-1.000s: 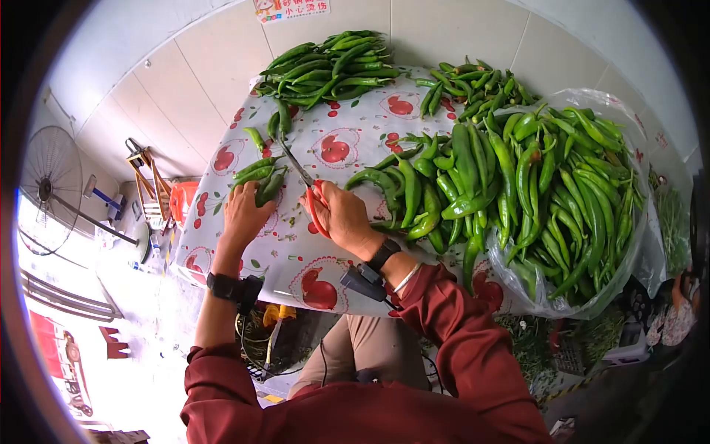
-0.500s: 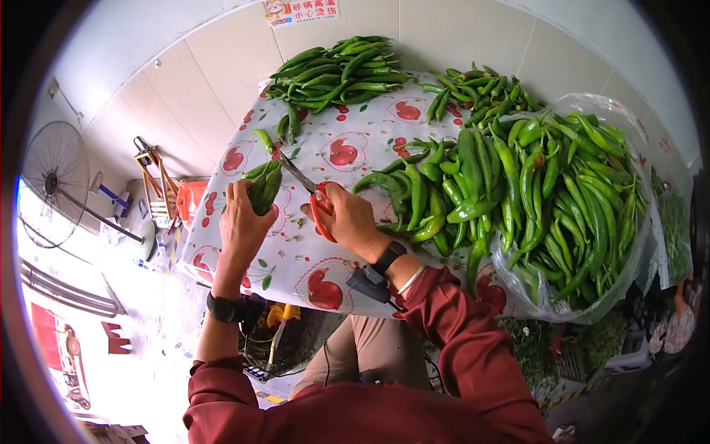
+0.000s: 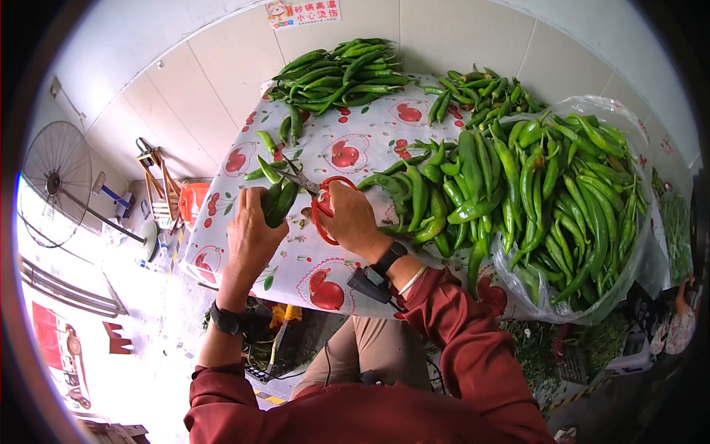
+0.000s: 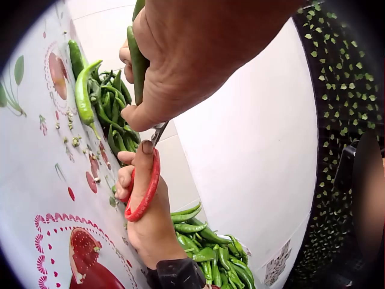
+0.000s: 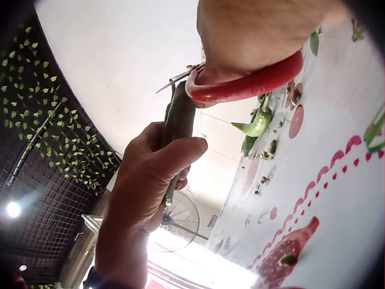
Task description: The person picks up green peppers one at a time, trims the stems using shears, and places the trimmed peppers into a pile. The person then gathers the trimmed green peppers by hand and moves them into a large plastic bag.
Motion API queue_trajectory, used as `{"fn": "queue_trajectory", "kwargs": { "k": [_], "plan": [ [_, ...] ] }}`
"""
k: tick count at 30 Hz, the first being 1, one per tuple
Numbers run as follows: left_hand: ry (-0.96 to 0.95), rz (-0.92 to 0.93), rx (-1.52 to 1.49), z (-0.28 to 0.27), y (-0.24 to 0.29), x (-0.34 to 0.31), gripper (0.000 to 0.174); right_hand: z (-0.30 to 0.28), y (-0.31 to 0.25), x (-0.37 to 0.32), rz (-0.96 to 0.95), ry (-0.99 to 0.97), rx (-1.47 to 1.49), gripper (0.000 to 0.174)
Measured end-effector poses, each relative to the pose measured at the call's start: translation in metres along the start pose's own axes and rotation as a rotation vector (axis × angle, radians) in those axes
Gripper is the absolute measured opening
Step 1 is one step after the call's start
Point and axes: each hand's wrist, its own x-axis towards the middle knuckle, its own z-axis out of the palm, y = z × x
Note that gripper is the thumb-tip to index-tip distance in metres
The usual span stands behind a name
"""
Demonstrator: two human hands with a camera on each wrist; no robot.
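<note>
My left hand (image 3: 253,233) grips a couple of green peppers (image 3: 281,203) above the cloth, their stem ends pointing up toward the scissors. In the right wrist view, the left hand's (image 5: 141,174) thumb lies across a dark green pepper (image 5: 179,120). My right hand (image 3: 353,222) holds red-handled scissors (image 3: 323,209), fingers through the loops. The blades, slightly apart, reach to the pepper stems. In the left wrist view, the right hand's (image 4: 147,211) thumb is in a red loop (image 4: 150,195). Loose peppers (image 3: 268,141) lie just beyond the left hand.
A pepper pile (image 3: 340,74) lies at the table's back, a smaller one (image 3: 488,92) to its right. A large heap (image 3: 577,200) fills a clear plastic bag (image 3: 642,244) at the right. Stem bits (image 4: 76,142) dot the patterned cloth (image 3: 310,255). A fan (image 3: 53,181) stands left.
The left hand has lifted the peppers off the cloth and moved them right, closer to the scissors. The scissors' handles have spread and the blades have parted.
</note>
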Motion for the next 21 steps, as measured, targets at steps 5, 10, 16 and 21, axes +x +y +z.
{"fn": "queue_trajectory", "kwargs": {
  "k": [5, 10, 16, 21],
  "plan": [
    [-0.024, -0.019, -0.009, 0.002, 0.003, -0.002, 0.045, -0.004, -0.002, 0.0, 0.023, -0.031, 0.001, 0.046],
    [-0.042, -0.034, -0.005, 0.003, 0.002, -0.002, 0.046, -0.002, -0.002, -0.002, 0.022, -0.038, 0.002, 0.042],
    [-0.029, -0.042, -0.005, 0.005, -0.004, -0.004, 0.048, -0.002, -0.001, -0.005, 0.005, -0.021, 0.041, 0.036],
    [-0.005, -0.059, 0.017, 0.004, -0.01, -0.006, 0.048, -0.002, -0.001, -0.005, 0.052, -0.044, 0.038, 0.035]
  ]
}}
